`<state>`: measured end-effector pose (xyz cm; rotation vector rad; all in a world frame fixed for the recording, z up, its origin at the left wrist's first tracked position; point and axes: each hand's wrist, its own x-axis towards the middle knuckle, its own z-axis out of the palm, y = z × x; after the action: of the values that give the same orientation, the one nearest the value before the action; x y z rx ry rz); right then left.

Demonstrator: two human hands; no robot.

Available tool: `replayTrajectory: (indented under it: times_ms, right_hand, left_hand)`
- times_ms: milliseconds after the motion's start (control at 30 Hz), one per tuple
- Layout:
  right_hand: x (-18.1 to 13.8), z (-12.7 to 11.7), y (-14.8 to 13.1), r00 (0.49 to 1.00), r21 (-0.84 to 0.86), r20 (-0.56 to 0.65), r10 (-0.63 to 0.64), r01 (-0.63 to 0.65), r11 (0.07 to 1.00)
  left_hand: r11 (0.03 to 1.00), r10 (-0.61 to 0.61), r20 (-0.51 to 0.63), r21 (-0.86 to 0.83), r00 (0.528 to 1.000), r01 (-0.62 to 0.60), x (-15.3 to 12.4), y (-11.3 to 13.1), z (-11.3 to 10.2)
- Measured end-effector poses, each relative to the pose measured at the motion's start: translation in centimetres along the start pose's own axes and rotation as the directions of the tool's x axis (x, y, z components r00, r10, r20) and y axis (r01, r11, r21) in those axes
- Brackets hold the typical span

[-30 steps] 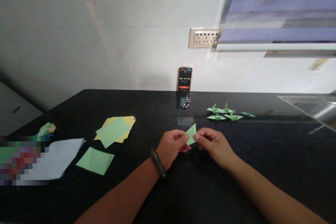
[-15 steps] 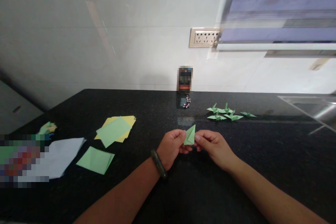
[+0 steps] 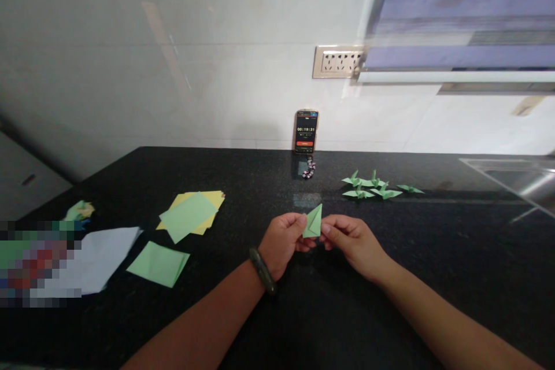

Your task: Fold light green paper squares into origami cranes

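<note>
A small folded piece of green paper (image 3: 313, 221), pointed at the top, is pinched between both my hands just above the black counter (image 3: 433, 243). My left hand (image 3: 284, 243), with a dark bangle at the wrist, grips its left edge with thumb and fingers closed. From the right, my right hand (image 3: 351, 240) pinches the other edge, fingers curled. Several finished green paper cranes (image 3: 373, 186) lie in a group farther back on the right.
A stack of yellow and green paper squares (image 3: 191, 214) and a single green sheet (image 3: 158, 264) lie to the left, beside white paper (image 3: 99, 260). A phone showing a timer (image 3: 306, 130) leans on the wall, beads (image 3: 309, 169) before it. A steel sink (image 3: 520, 182) sits far right.
The folded paper has turned slightly and sits a little higher between my fingers. The hands have barely shifted.
</note>
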<state>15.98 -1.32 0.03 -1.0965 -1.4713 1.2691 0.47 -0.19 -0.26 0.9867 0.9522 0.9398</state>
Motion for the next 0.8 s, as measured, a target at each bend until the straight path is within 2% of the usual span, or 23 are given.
replayTrajectory:
  times_ms: [300, 467, 633, 800]
  right_hand:
    - [0.02, 0.02, -0.22, 1.0, -0.027, 0.001, 0.017, -0.017, 1.0]
    - [0.04, 0.02, -0.03, 1.0, -0.078, -0.029, -0.004, 0.001, 0.997]
    - [0.04, 0.0, 0.03, 0.999, -0.09, -0.044, 0.0, -0.004, 0.996]
    - [0.06, -0.11, 0.07, 0.999, -0.053, -0.043, 0.026, -0.029, 0.998]
  left_hand:
    - [1.0, 0.021, -0.036, 0.009, 0.999, -0.021, 0.05, -0.03, 0.05]
    - [0.983, 0.139, -0.11, 0.139, 0.984, -0.123, -0.11, 0.39, 0.18]
    - [0.971, 0.146, -0.076, 0.204, 0.986, -0.128, -0.41, 0.66, 0.32]
    - [0.984, 0.107, -0.041, 0.148, 0.993, -0.1, -0.52, 0.5, 0.42]
